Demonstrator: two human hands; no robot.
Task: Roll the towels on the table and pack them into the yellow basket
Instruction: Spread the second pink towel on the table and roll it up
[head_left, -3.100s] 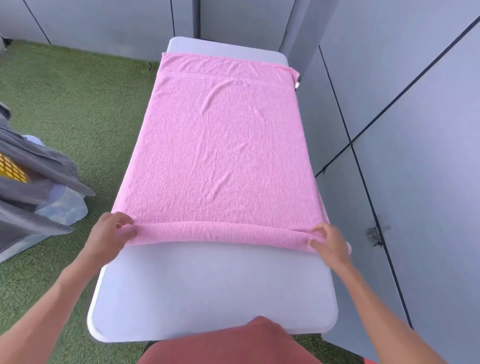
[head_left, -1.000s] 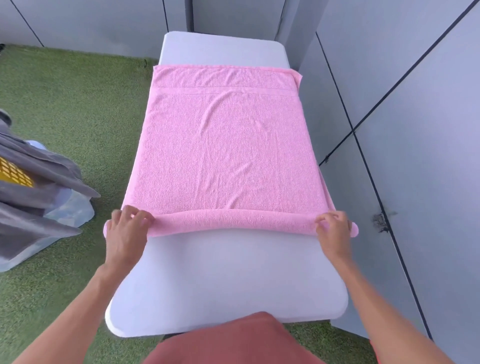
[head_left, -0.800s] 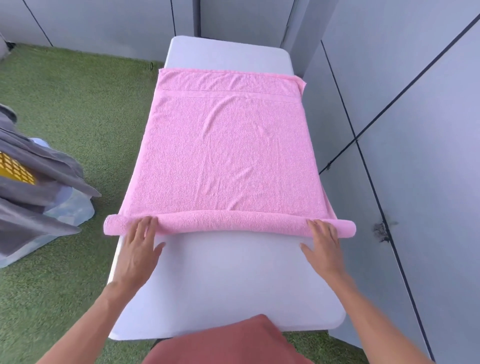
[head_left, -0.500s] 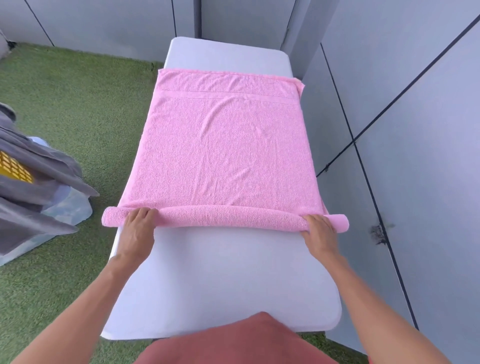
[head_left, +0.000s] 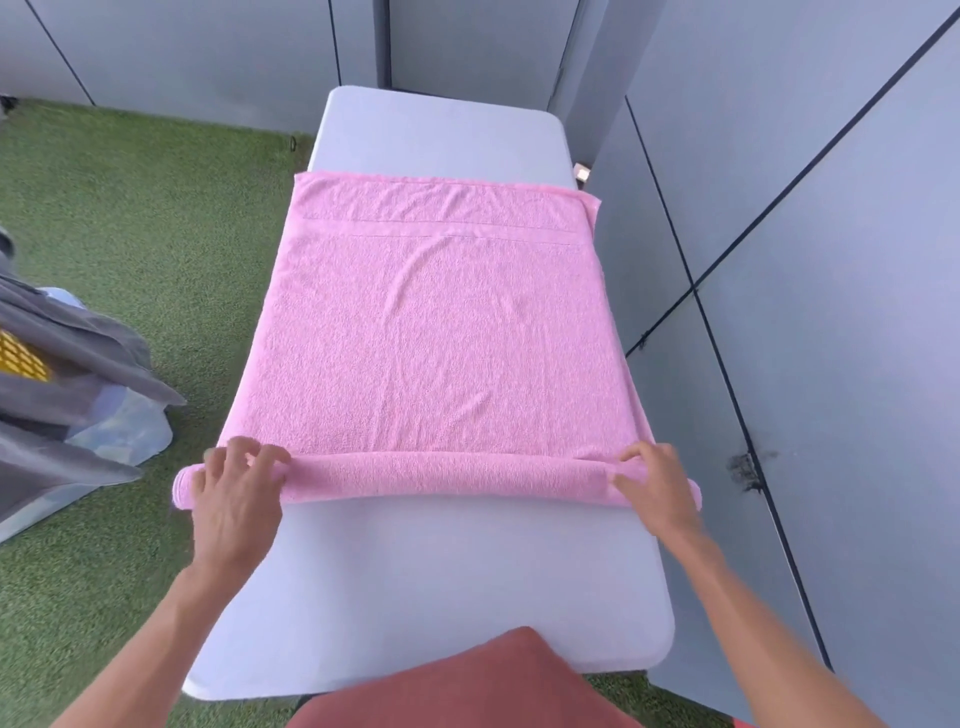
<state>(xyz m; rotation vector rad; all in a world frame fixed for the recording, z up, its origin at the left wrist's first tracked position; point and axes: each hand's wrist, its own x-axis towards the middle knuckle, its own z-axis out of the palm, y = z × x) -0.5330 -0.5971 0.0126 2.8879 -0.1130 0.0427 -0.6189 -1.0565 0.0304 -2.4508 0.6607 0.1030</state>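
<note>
A pink towel (head_left: 436, 332) lies flat along the white table (head_left: 447, 587), its near edge wound into a thick roll (head_left: 441, 475) that spans the table's width and overhangs both sides. My left hand (head_left: 234, 493) grips the roll's left end, fingers curled over its top. My right hand (head_left: 654, 483) grips the right end the same way. A corner of the yellow basket (head_left: 21, 356) shows at the far left, mostly covered by grey cloth.
Grey towels (head_left: 67, 374) drape over the basket and a clear plastic bin (head_left: 119, 426) on green artificial turf left of the table. Grey wall panels (head_left: 805, 260) stand close along the table's right side and behind it. A reddish garment (head_left: 467, 686) fills the bottom edge.
The roll has grown thicker and travelled away from me. The flat part of the towel is shorter and more bare table shows beyond it. Both hands shifted from flat palms to curled fingers over the roll.
</note>
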